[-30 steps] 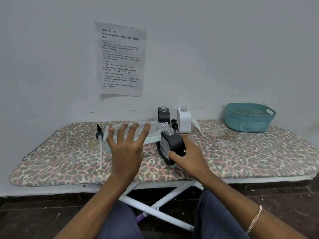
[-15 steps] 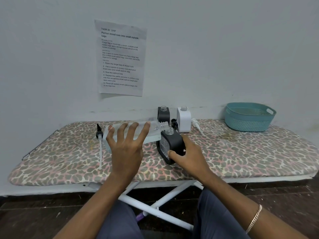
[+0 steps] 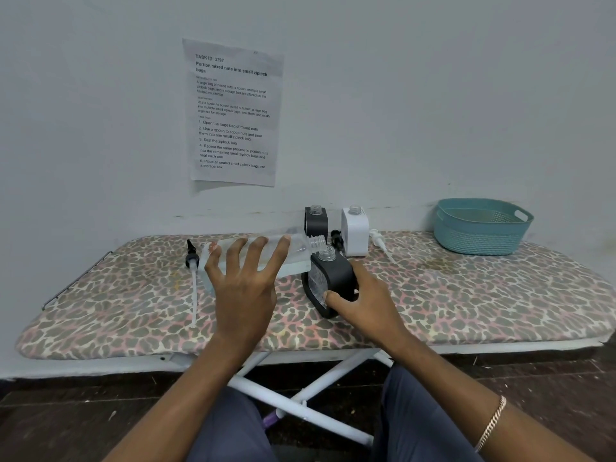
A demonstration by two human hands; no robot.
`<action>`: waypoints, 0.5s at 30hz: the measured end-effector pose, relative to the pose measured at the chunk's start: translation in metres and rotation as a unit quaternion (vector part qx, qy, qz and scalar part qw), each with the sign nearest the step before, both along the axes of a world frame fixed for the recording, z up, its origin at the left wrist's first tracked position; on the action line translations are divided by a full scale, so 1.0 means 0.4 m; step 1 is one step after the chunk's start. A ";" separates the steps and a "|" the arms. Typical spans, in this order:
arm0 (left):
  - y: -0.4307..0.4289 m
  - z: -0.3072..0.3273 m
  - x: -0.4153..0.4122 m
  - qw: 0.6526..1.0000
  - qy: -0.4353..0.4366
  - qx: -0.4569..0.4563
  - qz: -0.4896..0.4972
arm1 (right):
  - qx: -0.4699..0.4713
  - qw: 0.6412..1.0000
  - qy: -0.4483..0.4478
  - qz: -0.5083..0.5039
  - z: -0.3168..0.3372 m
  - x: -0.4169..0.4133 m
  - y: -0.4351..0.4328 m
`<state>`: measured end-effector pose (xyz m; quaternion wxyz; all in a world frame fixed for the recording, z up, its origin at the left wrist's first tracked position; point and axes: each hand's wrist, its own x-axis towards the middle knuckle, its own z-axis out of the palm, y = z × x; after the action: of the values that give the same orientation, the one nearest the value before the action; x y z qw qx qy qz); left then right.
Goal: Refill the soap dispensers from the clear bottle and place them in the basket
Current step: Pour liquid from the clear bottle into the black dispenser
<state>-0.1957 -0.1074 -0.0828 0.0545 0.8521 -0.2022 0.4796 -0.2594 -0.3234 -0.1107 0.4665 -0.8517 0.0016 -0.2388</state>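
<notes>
My left hand (image 3: 245, 288) grips the clear bottle (image 3: 296, 253), which lies tipped nearly flat with its open neck over the mouth of a black soap dispenser (image 3: 328, 281). My right hand (image 3: 365, 301) holds that dispenser, tilted a little to the left, on the ironing board (image 3: 483, 295). A second black dispenser (image 3: 316, 223) and a white dispenser (image 3: 355, 231) stand uncapped at the back by the wall. The teal basket (image 3: 480, 228) sits at the far right of the board with nothing visible inside.
A black pump head with a long white tube (image 3: 192, 281) lies left of the bottle. A white pump (image 3: 378, 240) lies right of the white dispenser, and a black pump (image 3: 336, 240) sits between the dispensers. A printed sheet (image 3: 233, 113) hangs on the wall.
</notes>
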 end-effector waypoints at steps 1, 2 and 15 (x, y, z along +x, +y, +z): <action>0.000 0.000 0.000 1.000 0.000 0.000 0.000 | 0.001 1.000 0.000 0.000 0.000 0.000 0.000; 0.000 0.000 0.001 1.000 0.001 -0.001 -0.001 | 0.001 1.000 0.000 -0.001 0.000 0.000 0.000; 0.001 0.001 -0.002 1.000 0.001 -0.006 -0.009 | 0.001 1.000 0.001 0.001 0.003 -0.001 0.000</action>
<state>-0.1965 -0.1072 -0.0823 0.0646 0.8505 -0.2067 0.4793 -0.2600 -0.3233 -0.1094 0.4679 -0.8514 0.0017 -0.2372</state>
